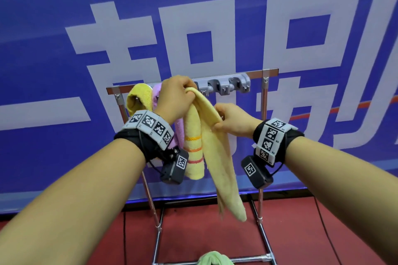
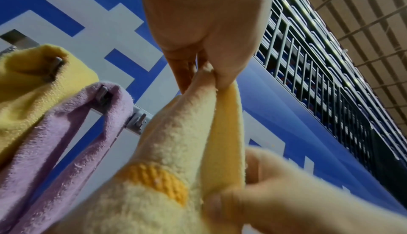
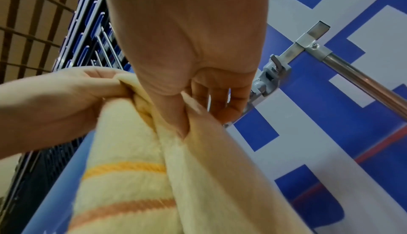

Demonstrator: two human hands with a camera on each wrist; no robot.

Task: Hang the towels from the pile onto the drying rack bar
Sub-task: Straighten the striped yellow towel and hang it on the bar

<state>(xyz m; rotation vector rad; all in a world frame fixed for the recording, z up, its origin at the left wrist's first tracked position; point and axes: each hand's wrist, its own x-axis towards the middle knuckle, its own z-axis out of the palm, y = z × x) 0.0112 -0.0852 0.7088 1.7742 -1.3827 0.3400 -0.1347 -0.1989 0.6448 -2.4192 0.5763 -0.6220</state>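
Pinching the pale yellow towel (image 1: 212,146) near its top fold, left hand (image 1: 175,101) at 11 o'clock, right hand (image 1: 231,120) gripping beside; soft, limp, light, it hangs before the rack bar (image 1: 256,73).

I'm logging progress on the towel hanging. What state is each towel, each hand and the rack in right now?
Pale yellow striped towel: held up at the rack, not yet hung.
Left hand: grips that towel's top.
Right hand: pinches its edge lower down.
Yellow towel: hung on a hook.
Pink towel: hung on the next hook.
Green towel: lying on the rack's base, waiting.
Grey hook strip: right-hand hooks free.
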